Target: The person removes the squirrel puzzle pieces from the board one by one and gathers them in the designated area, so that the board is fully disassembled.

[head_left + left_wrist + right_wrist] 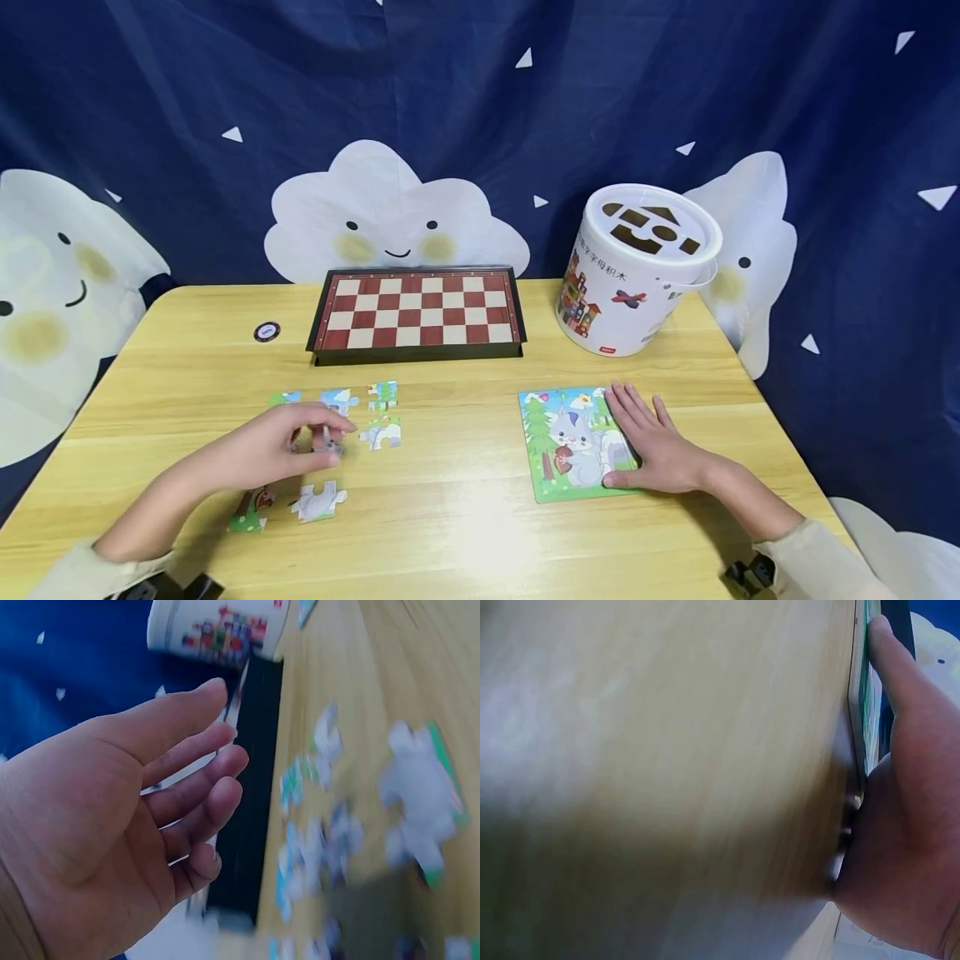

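Observation:
My left hand [333,432] hovers low over several loose jigsaw pieces [382,433] on the left of the wooden table [465,517]. Its fingertips are at a grey piece [327,443]. In the left wrist view this hand [187,795] has loosely straight fingers with nothing in the palm, and the pieces [420,795] are blurred. My right hand [645,433] lies flat on the right part of a square puzzle board [562,442] showing a grey animal. In the right wrist view the palm [907,825] presses on the board's edge [862,697].
A folded red and cream chessboard box [416,310] lies at the back centre. A white shape-sorter bucket [633,271] stands at the back right. A small round dark token [266,332] sits at the back left. A blue curtain with clouds hangs behind.

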Demonstrator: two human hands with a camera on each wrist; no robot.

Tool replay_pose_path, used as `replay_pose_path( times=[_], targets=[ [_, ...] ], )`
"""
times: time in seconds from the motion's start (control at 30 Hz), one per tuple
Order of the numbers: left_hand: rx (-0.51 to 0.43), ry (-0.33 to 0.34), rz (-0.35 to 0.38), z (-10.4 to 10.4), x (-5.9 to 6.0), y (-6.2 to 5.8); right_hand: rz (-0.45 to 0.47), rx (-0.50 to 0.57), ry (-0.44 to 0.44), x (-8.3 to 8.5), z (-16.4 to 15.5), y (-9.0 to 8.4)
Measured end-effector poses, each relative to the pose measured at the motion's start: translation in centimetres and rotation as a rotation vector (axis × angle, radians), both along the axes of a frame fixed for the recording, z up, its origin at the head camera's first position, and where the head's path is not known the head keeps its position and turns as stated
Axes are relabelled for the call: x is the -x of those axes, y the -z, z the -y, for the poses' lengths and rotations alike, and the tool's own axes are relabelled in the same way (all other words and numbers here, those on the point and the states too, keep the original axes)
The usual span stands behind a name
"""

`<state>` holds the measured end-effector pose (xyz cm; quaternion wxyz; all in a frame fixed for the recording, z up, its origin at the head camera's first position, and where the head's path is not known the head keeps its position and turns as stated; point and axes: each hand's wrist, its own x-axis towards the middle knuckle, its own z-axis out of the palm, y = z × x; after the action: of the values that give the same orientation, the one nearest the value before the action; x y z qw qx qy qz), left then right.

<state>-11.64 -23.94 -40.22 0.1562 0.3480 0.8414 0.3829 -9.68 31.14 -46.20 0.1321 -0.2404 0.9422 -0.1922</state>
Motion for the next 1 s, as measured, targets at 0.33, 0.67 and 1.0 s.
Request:
replay_pose_path(
  times=[0.33, 0.67, 1.0],
  targets=[
    [0.105, 0.078, -0.053, -10.0, 2.6, -2.2, 0.012, -0.003, 0.020, 0.0, 0.0, 0.1],
    [0.104, 0.160, -0.132, -21.0, 3.2, -0.3, -0.025, 0.053, -0.033, 0.1, -0.6, -0.1],
    [0.157, 0.178, -0.295, -29.0, 1.8, 4.4, -0.012, 0.081, -0.061, 0.1, -2.3, -0.4]
  ],
)
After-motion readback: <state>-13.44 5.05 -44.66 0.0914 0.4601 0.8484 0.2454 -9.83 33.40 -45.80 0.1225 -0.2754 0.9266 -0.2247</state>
